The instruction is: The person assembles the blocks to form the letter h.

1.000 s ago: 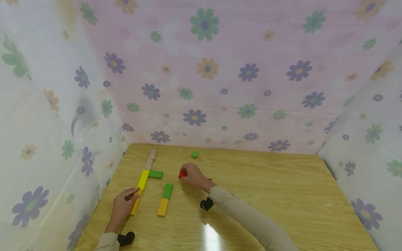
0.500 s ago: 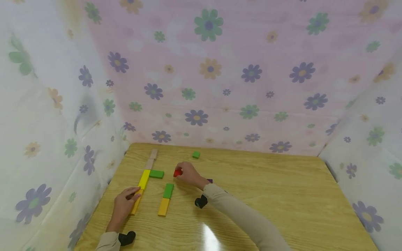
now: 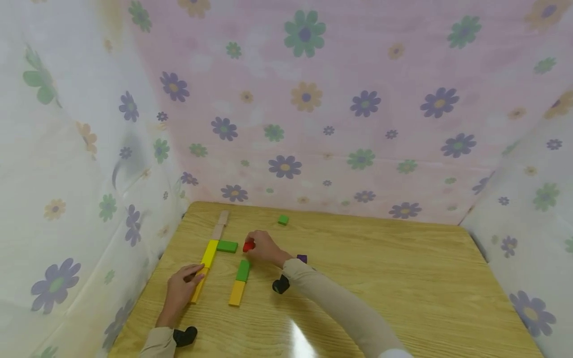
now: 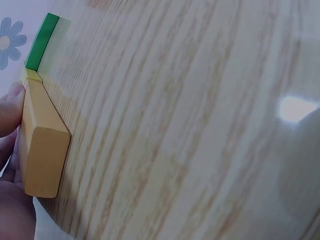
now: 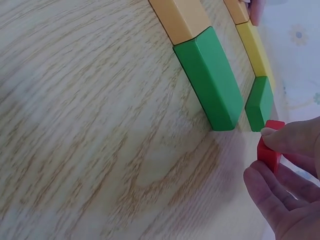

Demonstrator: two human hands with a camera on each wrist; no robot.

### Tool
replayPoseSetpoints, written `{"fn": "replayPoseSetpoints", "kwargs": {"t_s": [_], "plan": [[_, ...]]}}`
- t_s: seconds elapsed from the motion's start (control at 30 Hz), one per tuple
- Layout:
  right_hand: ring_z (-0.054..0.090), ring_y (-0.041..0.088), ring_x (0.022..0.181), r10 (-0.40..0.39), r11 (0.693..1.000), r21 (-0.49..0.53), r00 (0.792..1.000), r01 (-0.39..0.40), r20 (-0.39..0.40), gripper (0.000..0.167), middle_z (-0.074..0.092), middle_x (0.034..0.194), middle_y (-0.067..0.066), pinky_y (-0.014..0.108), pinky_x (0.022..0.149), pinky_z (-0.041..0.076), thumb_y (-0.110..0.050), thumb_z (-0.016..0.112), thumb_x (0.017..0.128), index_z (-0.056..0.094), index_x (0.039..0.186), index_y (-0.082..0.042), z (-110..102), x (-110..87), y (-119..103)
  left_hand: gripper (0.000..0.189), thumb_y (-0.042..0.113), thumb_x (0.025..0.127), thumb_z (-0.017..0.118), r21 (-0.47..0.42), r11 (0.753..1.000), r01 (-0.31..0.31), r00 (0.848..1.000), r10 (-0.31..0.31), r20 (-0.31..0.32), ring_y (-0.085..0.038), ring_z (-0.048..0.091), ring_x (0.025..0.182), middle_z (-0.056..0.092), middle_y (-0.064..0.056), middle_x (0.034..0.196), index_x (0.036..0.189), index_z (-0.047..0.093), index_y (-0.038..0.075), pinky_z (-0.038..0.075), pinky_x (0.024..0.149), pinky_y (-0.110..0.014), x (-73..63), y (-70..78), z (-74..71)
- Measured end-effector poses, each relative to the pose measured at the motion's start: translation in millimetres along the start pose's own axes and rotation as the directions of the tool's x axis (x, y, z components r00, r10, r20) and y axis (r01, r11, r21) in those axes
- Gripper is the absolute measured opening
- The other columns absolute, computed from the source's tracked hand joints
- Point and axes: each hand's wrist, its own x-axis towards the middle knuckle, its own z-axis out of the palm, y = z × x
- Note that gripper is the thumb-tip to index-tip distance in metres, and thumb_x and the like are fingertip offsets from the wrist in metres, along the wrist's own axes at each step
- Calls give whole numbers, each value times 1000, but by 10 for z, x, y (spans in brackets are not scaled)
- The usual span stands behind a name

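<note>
My right hand point(image 3: 265, 247) pinches a small red block point(image 3: 248, 246) between thumb and fingers. In the right wrist view the red block point(image 5: 270, 147) is beside the end of a green block point(image 5: 260, 104); whether they touch I cannot tell. That green block point(image 3: 227, 246) lies crosswise against a long yellow block point(image 3: 210, 254). An orange block point(image 3: 199, 286) continues the row towards me. My left hand point(image 3: 181, 288) rests at that row's left side, its fingertips touching the orange block point(image 4: 47, 145) near the yellow one.
Beside the row lie another green block point(image 3: 243, 270) and a yellow-orange block point(image 3: 237, 293), end to end. Pale wooden blocks point(image 3: 221, 224) extend the row's far end. A small green block point(image 3: 283, 220) lies at the back, a purple block point(image 3: 302, 258) near my right wrist. Flowered cloth point(image 3: 329, 129) surrounds the table.
My right hand has moved left with the red block, closer to the crosswise green block. More of the purple block shows. My left hand stays at the orange block.
</note>
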Motion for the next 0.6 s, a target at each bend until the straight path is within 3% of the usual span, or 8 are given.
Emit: {"fn": "replayPoseSetpoints", "kwargs": {"t_s": [0.27,0.6], "plan": [[53,14,81,-36,999,-1,999,36,2,18,64,94,10,20,67,45,-3,71,82,67,99,2,76,77,-50,28,3,86,68,-2,1000,24,1000,-24,11,-28,61,95,63,-15,114,114,70,3,49,72,-16,13,-10,5],[53,14,80,-11,1000,-21,1000,11,-20,14,62,91,7,21,68,45,-1,70,81,67,95,0,178,183,23,28,3,86,68,-34,999,42,999,-41,20,-30,61,98,62,-15,115,114,69,2,50,73,-17,23,-12,-3]]}}
